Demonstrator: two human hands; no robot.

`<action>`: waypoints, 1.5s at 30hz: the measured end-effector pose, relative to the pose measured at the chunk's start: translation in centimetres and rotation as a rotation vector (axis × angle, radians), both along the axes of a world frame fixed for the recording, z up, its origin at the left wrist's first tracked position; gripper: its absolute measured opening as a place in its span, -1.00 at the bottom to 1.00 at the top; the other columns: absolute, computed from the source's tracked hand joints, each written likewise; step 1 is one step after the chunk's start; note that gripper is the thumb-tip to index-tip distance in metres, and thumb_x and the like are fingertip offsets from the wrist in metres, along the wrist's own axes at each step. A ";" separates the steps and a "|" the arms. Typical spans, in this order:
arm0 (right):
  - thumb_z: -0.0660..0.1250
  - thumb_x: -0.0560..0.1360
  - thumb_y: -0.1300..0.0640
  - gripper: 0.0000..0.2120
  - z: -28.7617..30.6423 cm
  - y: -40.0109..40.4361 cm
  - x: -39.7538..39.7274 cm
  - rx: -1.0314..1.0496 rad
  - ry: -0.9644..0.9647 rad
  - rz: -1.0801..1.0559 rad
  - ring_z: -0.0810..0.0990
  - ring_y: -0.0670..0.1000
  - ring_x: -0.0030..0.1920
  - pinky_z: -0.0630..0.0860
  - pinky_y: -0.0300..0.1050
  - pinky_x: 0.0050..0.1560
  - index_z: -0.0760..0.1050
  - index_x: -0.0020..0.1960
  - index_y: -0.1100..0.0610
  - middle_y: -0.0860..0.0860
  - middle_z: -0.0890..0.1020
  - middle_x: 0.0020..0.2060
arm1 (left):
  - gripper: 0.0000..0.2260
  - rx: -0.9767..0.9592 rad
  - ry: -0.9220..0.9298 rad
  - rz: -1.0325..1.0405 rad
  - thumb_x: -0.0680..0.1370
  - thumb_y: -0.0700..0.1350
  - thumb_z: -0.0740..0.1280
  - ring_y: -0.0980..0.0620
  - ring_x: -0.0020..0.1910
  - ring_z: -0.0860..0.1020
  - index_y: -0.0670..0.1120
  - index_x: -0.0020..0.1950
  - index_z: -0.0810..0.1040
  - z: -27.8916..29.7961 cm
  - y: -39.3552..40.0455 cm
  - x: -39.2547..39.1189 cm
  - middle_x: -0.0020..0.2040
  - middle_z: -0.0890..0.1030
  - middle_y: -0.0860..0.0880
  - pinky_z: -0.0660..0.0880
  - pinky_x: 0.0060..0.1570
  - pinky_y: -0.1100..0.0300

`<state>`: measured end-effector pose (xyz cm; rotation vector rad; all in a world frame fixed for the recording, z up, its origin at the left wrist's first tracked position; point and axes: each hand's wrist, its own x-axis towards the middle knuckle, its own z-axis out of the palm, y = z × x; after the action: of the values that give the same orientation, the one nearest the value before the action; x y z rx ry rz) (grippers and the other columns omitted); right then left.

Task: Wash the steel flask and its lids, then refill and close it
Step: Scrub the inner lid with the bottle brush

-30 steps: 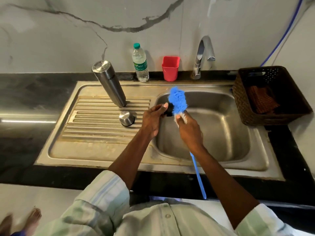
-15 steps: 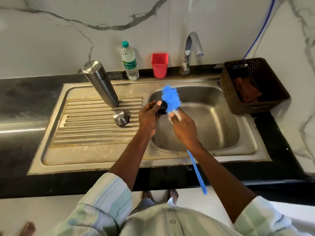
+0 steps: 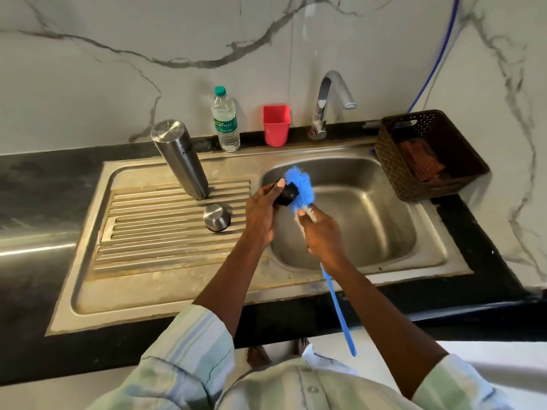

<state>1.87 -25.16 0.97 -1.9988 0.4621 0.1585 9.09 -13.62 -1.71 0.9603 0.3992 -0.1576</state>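
Observation:
The steel flask stands upside down on the ribbed drainboard, leaning slightly. A steel cap lid rests on the drainboard just in front of it. My left hand grips a small black inner lid at the left edge of the sink basin. My right hand is closed around the stem of a blue bottle brush. The brush's fluffy blue head presses against the black lid. Its blue handle hangs down past my wrist, over the counter's front edge.
A tap rises behind the basin. By the wall stand a plastic water bottle and a red cup. A brown basket holding a cloth sits right of the sink. Black counter surrounds the sink.
The view has shifted slightly. The brush head has moved a little against the black lid. The flask and the steel cap have stayed where they were.

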 end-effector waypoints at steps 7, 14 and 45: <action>0.18 0.62 -0.08 -0.68 0.7 1.7 -2.7 -0.071 -0.150 0.044 0.60 -0.11 -0.14 0.48 -0.16 -0.11 0.43 0.37 -0.17 -0.11 0.63 -0.11 | -0.80 -0.165 0.104 0.040 0.66 -0.12 0.25 -0.04 -0.17 0.63 -0.21 0.07 0.61 -1.2 0.2 0.9 -0.13 0.68 -0.12 0.57 -0.19 0.14; 0.17 0.60 -0.12 -0.70 0.7 -1.9 3.4 -0.120 -0.070 0.117 0.58 0.08 0.07 0.48 -0.05 0.09 0.51 0.26 -0.08 0.01 0.64 0.10 | -0.72 -0.007 0.014 -0.087 0.63 -0.10 0.33 -0.03 -0.08 0.63 -0.26 0.24 0.59 -1.6 -2.1 -0.1 0.01 0.68 -0.16 0.59 -0.18 0.15; 0.17 0.61 -0.12 -0.68 -1.0 -6.3 11.7 -0.307 -0.047 0.221 0.59 0.18 0.10 0.47 -0.04 -0.01 0.50 0.27 -0.03 0.06 0.64 0.13 | -0.61 0.400 -0.074 0.053 0.64 0.18 0.25 -0.01 -0.19 0.61 -0.13 0.13 0.62 -3.4 -6.0 5.3 -0.12 0.67 -0.10 0.52 -0.29 0.14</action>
<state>13.61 -31.44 -0.03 -2.3494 0.2443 0.1859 14.36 -19.64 -5.13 1.3440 0.3950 0.0088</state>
